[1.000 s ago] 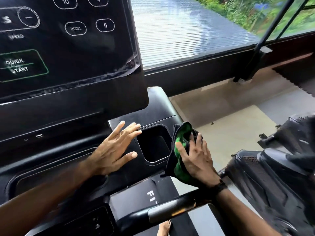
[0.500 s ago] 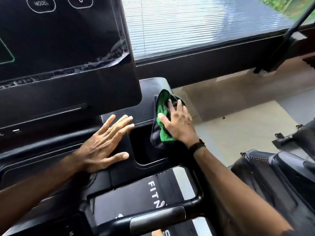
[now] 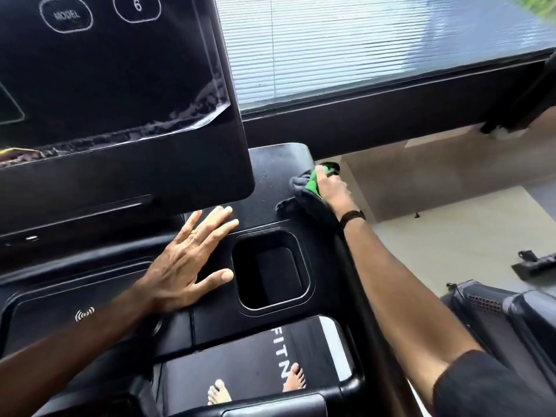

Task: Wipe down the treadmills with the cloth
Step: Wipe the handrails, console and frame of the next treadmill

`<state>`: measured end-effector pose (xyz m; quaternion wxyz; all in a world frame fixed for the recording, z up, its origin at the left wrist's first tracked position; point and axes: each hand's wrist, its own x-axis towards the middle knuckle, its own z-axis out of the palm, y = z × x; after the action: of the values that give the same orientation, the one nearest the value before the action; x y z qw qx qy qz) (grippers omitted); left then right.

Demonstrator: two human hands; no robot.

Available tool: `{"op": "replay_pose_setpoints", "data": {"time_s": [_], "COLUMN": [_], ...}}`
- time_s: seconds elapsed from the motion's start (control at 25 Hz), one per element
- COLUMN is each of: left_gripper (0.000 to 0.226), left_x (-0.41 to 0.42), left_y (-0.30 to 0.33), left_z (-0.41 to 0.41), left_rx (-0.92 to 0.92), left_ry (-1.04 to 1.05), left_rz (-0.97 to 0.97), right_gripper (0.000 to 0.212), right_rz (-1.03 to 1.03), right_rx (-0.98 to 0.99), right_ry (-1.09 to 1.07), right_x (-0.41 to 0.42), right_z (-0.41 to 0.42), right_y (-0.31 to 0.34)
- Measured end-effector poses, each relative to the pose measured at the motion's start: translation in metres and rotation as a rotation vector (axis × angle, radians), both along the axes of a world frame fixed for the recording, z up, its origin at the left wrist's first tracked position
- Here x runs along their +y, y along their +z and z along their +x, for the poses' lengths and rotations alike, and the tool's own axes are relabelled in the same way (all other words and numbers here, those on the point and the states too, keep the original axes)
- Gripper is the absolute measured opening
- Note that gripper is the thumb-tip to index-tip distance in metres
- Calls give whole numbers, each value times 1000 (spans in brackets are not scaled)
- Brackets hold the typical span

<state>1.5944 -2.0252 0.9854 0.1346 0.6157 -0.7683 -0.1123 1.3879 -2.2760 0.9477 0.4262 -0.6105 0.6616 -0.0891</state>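
Closest to us, our bare feet (image 3: 219, 394) stood on the treadmill belt (image 3: 240, 371), showing through the gap under the console. Our left hand (image 3: 186, 266) lay flat on the black console (image 3: 270, 323), fingers (image 3: 221, 228) straight and spread, holding nothing; the thumb pointed toward the square cup holder (image 3: 270, 269) just beside it. There was a ring on one finger.

Further out, past the cup holder, our right hand (image 3: 332, 191) was at the far right corner of the console, fingers curled down over the cloth (image 3: 304, 195) and gripping it against the top edge. The cloth was dark grey with a bright green patch near the knuckles, bunched up and hanging partly over the side. A dark band (image 3: 352, 216) sat on that wrist.

Above the left fingers hung the big dark screen (image 3: 120, 85), with peeling film along its lower edge. Beyond the right fingers were the floor (image 3: 451, 236) and the window (image 3: 361, 49).
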Motion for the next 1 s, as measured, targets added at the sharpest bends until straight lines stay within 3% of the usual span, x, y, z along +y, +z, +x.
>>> {"op": "replay_pose_setpoints", "data": {"time_s": [0.12, 0.24, 0.36, 0.48, 0.56, 0.64, 0.72, 0.84, 0.92, 1.0], "left_gripper": [76, 71, 69, 65, 62, 61, 63, 64, 62, 59], "left_x": [3, 4, 3, 3, 4, 5, 5, 5, 4, 3], "left_y": [1, 2, 1, 1, 1, 0, 0, -2, -2, -2], "left_z": [0, -2, -2, -2, -2, -2, 1, 1, 0, 0], "left_rx": [6, 70, 148, 209, 219, 199, 182, 178, 217, 256], "left_ry": [-3, 9, 49, 63, 66, 70, 71, 69, 74, 83], "left_rz": [-9, -40, -46, -51, -68, -73, -68, -95, -112, -133], "right_gripper": [74, 78, 85, 77, 69, 66, 69, 74, 80, 78], "right_rz": [-327, -518, -225, 59, 21, -144, -367, -607, -567, -376], "right_rx": [233, 120, -65, -102, -19, 130, 296, 203, 146, 135], "right_ry": [334, 591, 364, 23, -5, 97, 382, 704, 625, 415], "right_x": [20, 71, 93, 32, -11, -33, -13, 39, 56, 34], "right_z": [28, -21, -73, -44, 4, 55, 78, 31, -11, -8], "right_y": [15, 11, -10, -15, -3, 14, 24, 13, 3, 0]}}
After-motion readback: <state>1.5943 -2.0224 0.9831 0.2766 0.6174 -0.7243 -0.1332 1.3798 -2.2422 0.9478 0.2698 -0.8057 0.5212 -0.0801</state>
